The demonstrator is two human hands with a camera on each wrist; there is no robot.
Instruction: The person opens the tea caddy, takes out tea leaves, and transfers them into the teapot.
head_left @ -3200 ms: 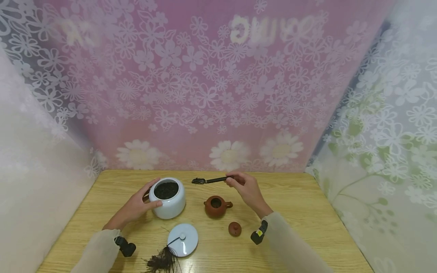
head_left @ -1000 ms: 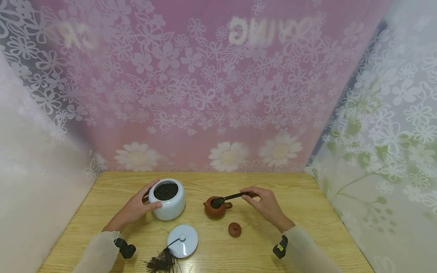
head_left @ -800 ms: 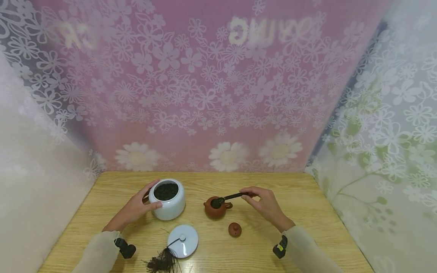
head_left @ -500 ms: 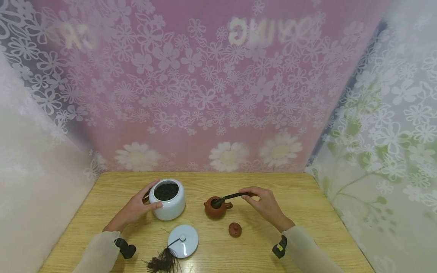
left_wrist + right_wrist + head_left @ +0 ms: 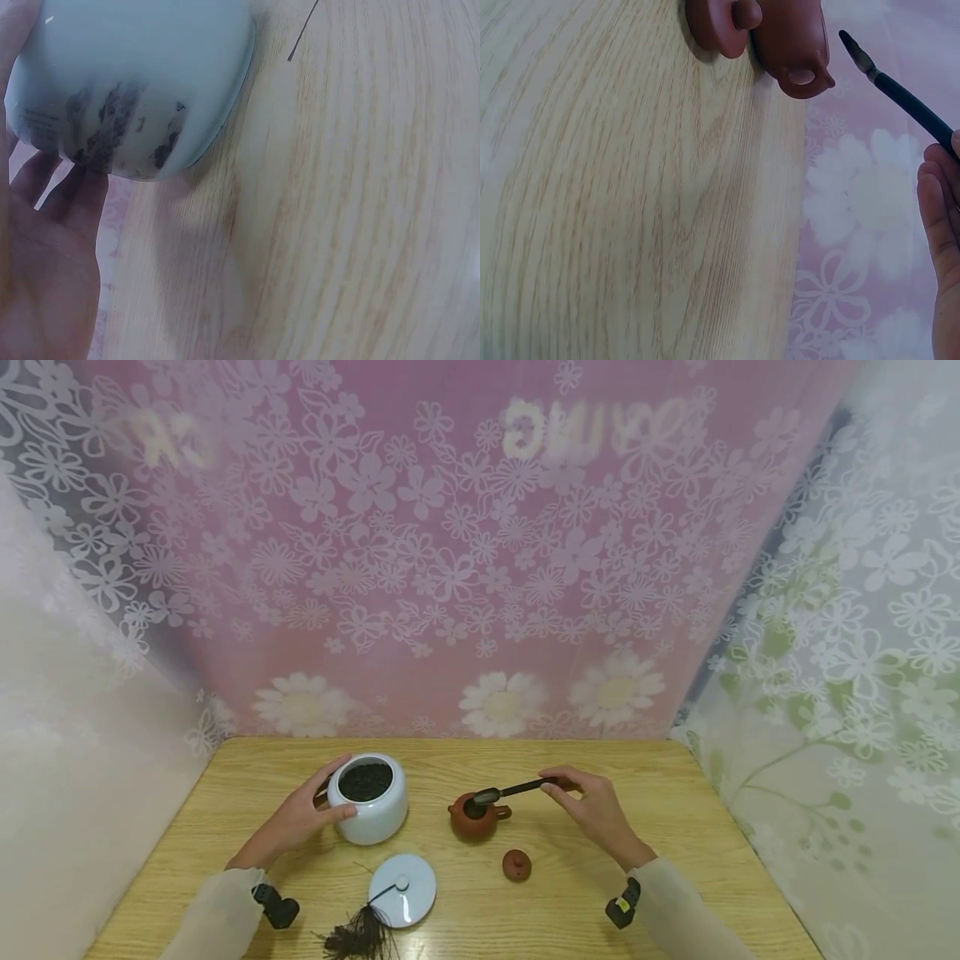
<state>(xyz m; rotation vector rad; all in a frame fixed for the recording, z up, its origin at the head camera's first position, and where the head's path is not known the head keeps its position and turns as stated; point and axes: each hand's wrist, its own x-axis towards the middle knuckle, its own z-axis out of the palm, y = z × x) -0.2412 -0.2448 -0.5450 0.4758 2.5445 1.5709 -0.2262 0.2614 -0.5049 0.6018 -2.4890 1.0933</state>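
Note:
My left hand [image 5: 303,818] grips the side of a white ceramic jar [image 5: 375,818], thumb at the front and fingers behind; dark tea leaves [image 5: 365,782] fill it. A dark painted pattern marks the jar's side [image 5: 112,127] in the left wrist view. With thumb and fingers my right hand [image 5: 588,810] pinches the end of a dark-handled tea scoop [image 5: 522,787]. The scoop's head tilts over the mouth of a small reddish-brown clay teapot [image 5: 472,827]. Some dark leaves show inside the teapot's opening; the scoop's head partly covers it. In the right wrist view the scoop [image 5: 911,105] is above the teapot's handle.
The teapot's round clay lid [image 5: 516,865] lies on the wooden table [image 5: 600,910] in front of the teapot. Nearer the front left lies the jar's white lid [image 5: 412,893] with a dark tassel [image 5: 358,935]. Flowered curtains [image 5: 480,568] hang behind and at the sides.
The right hand carried the scoop, loaded with leaves, from beside the jar to the teapot and tipped it in. Just now the scoop has lifted slightly, its head looking bare. The left hand stayed still.

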